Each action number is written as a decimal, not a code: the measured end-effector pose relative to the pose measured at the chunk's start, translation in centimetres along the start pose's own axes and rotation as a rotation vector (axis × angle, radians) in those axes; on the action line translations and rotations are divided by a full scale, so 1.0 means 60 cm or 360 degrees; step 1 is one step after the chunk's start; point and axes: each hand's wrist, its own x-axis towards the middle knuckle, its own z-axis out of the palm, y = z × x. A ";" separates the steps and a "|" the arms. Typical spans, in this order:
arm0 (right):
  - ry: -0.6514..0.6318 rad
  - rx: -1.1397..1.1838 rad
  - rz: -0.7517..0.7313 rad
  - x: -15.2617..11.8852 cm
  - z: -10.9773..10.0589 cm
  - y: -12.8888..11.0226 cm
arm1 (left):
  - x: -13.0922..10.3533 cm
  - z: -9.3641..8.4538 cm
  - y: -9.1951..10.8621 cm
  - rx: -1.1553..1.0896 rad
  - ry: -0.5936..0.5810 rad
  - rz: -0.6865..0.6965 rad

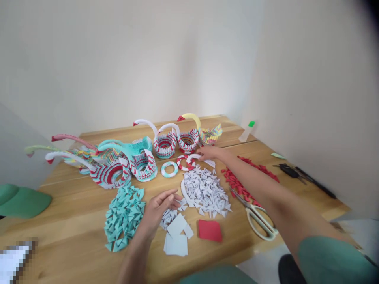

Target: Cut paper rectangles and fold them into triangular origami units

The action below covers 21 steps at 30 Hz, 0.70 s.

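My right hand (207, 152) reaches to the back of the table, its fingers closed on a curved white folded-paper piece (194, 156). Just beside it lies a red and white paper ring (183, 163), partly covered by that piece. A turquoise and white ring (169, 169) sits to the left. My left hand (162, 203) hovers with fingers loosely apart and holds nothing visible. Under and past it spreads a pile of white folded-paper triangles (204, 191). Turquoise triangles (124, 215) are heaped to its left, and red triangles (242, 183) lie partly behind my right arm.
Several paper swans stand along the back, including a white-necked one (165, 145) and a turquoise one (133, 149). White paper sheets (176, 242), a red paper stack (210, 230) and scissors (260, 223) lie in front. A glue bottle (247, 131), keys (289, 170) and a green cap (25, 201) are around.
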 end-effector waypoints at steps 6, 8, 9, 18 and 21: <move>0.0386 0.0224 -0.0044 -0.072 -0.017 -0.025 | 0.002 -0.003 -0.005 -0.0067 0.0132 0.0062; 0.0523 0.0305 -0.0094 -0.101 -0.024 -0.042 | 0.004 -0.003 -0.005 -0.0071 0.0198 0.0082; 0.0588 0.0347 -0.0124 -0.116 -0.025 -0.052 | 0.005 -0.003 -0.005 -0.0053 0.0236 0.0104; 0.0882 0.0695 -0.0480 -0.288 0.088 -0.236 | 0.001 0.011 -0.007 0.0309 0.0526 0.0328; 0.0904 0.1001 -0.0632 -0.338 0.139 -0.301 | -0.035 0.036 -0.006 0.0445 0.0598 0.0417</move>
